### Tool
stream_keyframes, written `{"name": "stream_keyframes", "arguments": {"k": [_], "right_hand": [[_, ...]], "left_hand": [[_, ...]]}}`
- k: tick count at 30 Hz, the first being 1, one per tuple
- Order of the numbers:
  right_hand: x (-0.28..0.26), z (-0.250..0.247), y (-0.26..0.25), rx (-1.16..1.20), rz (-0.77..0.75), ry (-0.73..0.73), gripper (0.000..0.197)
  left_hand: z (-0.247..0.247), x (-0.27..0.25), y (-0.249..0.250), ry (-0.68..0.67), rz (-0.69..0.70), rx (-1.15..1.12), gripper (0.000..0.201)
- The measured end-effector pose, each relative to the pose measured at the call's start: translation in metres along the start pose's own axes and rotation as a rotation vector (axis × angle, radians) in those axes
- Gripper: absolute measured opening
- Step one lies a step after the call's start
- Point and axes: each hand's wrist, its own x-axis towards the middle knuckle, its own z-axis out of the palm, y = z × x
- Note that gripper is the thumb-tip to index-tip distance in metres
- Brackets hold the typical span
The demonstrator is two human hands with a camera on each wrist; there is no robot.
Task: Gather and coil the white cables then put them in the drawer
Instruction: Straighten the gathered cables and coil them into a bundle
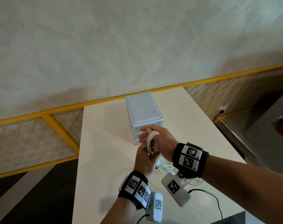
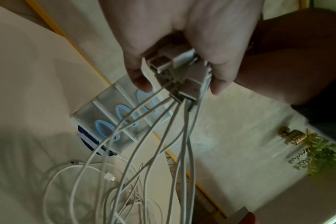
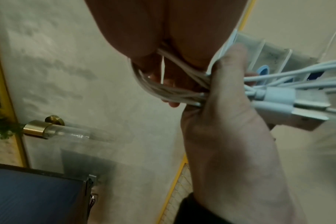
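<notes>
Several white cables (image 1: 151, 141) loop over the fingers of my right hand (image 1: 158, 136), held up in front of the white drawer unit (image 1: 144, 109). Just below, my left hand (image 1: 145, 159) grips the same bundle. In the left wrist view my left hand (image 2: 180, 86) curls round the USB plugs (image 2: 182, 68), and the cable strands (image 2: 153, 136) trail down to a loose tangle (image 2: 86, 181) on the table. In the right wrist view the loop (image 3: 163, 89) wraps my right hand (image 3: 163, 72). The drawer unit (image 2: 109, 118) shows three drawers with blue oval handles, all pushed in.
The white table (image 1: 105, 159) ends at a yellow mesh railing (image 1: 56, 110) behind and drops off on both sides. A black lead (image 1: 210, 194) runs over its near right corner. A brass-capped glass tube (image 3: 58, 131) with greenery hangs on the wall.
</notes>
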Motion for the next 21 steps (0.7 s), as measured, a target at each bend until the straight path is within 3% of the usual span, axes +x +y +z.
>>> {"name": "stream_keyframes", "arguments": {"k": [3, 6, 11, 16, 21], "right_hand": [[0.000, -0.001, -0.003, 0.073, 0.018, -0.028, 0.025], [0.000, -0.002, -0.004, 0.080, 0.033, -0.055, 0.026], [0.000, -0.004, -0.005, 0.007, 0.030, -0.092, 0.025], [0.006, -0.003, -0.009, -0.078, -0.007, -0.086, 0.024], [0.016, -0.017, -0.017, -0.501, -0.067, -0.162, 0.034]], "left_hand": [[0.001, -0.001, 0.005, -0.063, -0.125, -0.012, 0.033], [0.002, -0.004, 0.005, -0.081, -0.294, -0.082, 0.028], [0.000, -0.005, 0.004, -0.158, -0.285, -0.178, 0.042], [0.006, -0.002, 0.008, -0.104, -0.339, -0.334, 0.028], [0.001, -0.001, 0.002, -0.105, -0.305, -0.281, 0.050]]}}
